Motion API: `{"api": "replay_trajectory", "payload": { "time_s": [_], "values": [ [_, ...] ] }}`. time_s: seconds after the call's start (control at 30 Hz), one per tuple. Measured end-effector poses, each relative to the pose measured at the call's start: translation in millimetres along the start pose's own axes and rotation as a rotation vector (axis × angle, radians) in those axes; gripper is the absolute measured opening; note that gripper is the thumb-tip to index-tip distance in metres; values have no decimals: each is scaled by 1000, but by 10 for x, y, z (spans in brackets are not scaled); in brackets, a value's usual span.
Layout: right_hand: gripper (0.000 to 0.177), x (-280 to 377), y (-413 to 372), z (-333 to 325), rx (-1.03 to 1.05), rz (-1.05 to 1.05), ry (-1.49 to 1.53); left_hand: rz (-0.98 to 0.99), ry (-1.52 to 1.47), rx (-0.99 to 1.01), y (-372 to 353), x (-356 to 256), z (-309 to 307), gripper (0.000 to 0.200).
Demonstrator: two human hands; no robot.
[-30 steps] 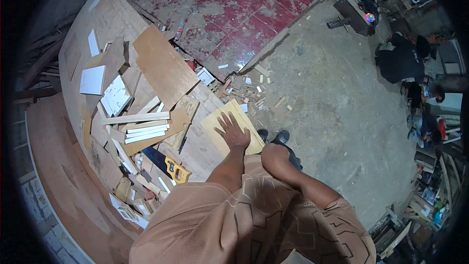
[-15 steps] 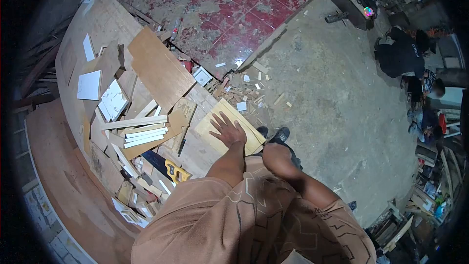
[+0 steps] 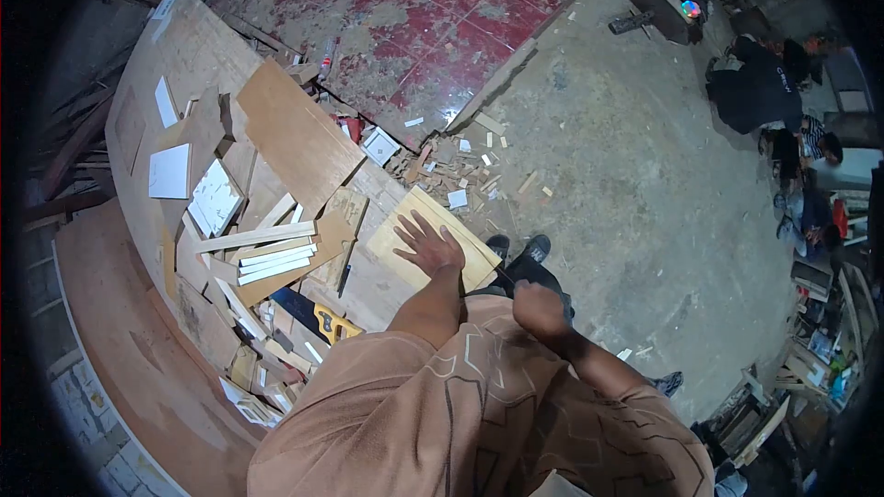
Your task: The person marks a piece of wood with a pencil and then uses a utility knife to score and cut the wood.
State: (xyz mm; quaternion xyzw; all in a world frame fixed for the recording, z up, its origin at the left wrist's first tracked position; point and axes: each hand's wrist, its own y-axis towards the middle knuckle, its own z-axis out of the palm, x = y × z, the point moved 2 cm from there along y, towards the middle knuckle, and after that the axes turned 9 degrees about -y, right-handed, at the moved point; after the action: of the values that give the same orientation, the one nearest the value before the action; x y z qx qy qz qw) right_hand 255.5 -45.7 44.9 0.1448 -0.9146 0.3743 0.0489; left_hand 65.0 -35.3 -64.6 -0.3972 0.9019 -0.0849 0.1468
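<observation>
Probably to keep the board (image 3: pixel 474 267) from sliding, the left hand (image 3: pixel 428 247) presses flat on it at the table's (image 3: pixel 370 296) edge, fingers spread wide. At its four o'clock, the right hand's (image 3: pixel 541 309) fingers curl closed, seemingly around a thin dark tool (image 3: pixel 505 274); the saw (image 3: pixel 331 323) lies at eight.
</observation>
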Motion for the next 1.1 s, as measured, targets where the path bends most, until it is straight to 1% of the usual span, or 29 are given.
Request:
{"api": "replay_trajectory", "payload": {
  "time_s": [0.07, 0.17, 0.27, 0.3, 0.33, 0.43, 0.47, 0.5, 0.53, 0.57, 0.63, 0.67, 0.73, 0.8, 0.87, 0.9, 0.97, 1.03, 1.1],
  "values": [
    [22, 7, -114, -104, 18, 1, -43, -8, 50, 10, -5, 11, 16, 72],
    [21, 183, 389, 158, -22, -55, 6, -4, 46, 11, -11, 7, 5, 72],
    [20, 218, 845, 553, -85, -110, -26, -4, -5, -38, -15, 44, 53, 74],
    [20, 204, 784, 570, -114, -61, 14, -10, 0, -42, -2, 50, 31, 74],
    [21, 166, 632, 508, -75, -65, 19, -14, -16, -24, 1, 33, 3, 74],
    [25, 73, -40, 11, 41, -37, 13, -21, -30, 13, -17, 20, -18, 73],
    [25, 92, -91, -120, 37, -37, 10, -31, -23, 25, -10, 17, -20, 73],
    [25, 109, -138, -204, 76, -17, -14, -30, -24, 25, -16, 27, -12, 73],
    [25, 117, -145, -241, 114, 5, -37, -23, -19, 9, -13, 34, 9, 73],
    [25, 143, 10, -175, 112, 8, -37, -16, -15, -8, -13, 33, 29, 73],
    [25, 262, 499, 96, 143, -37, 0, -8, -12, -25, -13, 48, 45, 73],
    [25, 280, 602, 194, 143, -41, -3, -1, -11, -44, -14, 46, 43, 73],
    [24, 317, 718, 217, 4, 46, 53, -37, -27, -60, 14, 12, 9, 73],
    [24, 180, 481, 252, 34, 45, 58, -66, -41, -57, -23, 15, 5, 74],
    [23, 62, 112, 77, 84, 39, 30, -75, 1, -58, 6, 10, 3, 74],
    [22, 55, -51, -72, 110, 34, -3, -76, -2, -61, 20, -1, -12, 74],
    [22, 145, -238, -405, 119, 43, -10, -81, 23, -5, 10, -4, -35, 74],
    [23, 198, -196, -421, 132, 62, -15, -76, 38, -9, 5, -2, -14, 74],
    [22, 340, 160, -210, 17, -24, -40, -85, 54, -20, 31, -3, -2, 74]
  ]
}}
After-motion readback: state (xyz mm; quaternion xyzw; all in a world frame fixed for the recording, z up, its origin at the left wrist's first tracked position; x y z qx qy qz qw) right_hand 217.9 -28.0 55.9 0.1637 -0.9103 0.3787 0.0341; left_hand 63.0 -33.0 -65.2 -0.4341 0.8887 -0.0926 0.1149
